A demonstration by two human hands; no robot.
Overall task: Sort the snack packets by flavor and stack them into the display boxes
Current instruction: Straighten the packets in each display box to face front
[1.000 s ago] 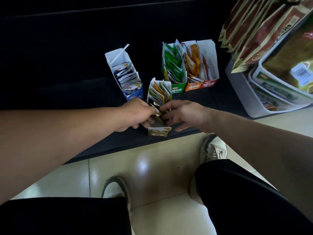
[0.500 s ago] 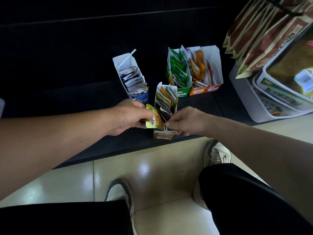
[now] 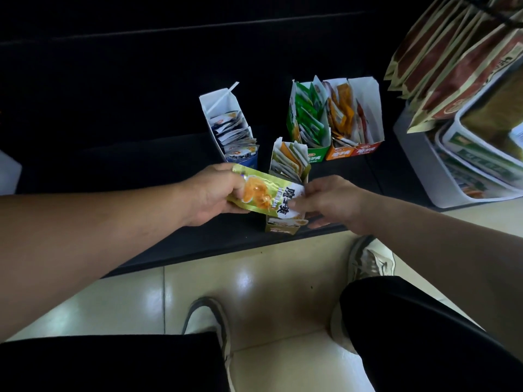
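head view, centre of frame: the left hand (image 3: 210, 193) gripped the green end of a yellow-green packet (image 3: 263, 193), thumb on top and fingers curled beneath. the right hand (image 3: 331, 199) had its fingertips curled onto the packet's white end and appeared to pinch it, though blur left that contact uncertain. the packet was held roughly flat just above the front of the olive display box (image 3: 283, 228), which stood on the dark shelf (image 3: 127, 171), part filled. behind it, toward upper centre, stood the blue box (image 3: 219, 108), green box (image 3: 317, 157) and orange box (image 3: 339, 152). assessment: the packet is judged light, thin, pliable and glossy, so liable to slip. it is best held by the sealed end margins and slid in edgewise, not squeezed at the middle.
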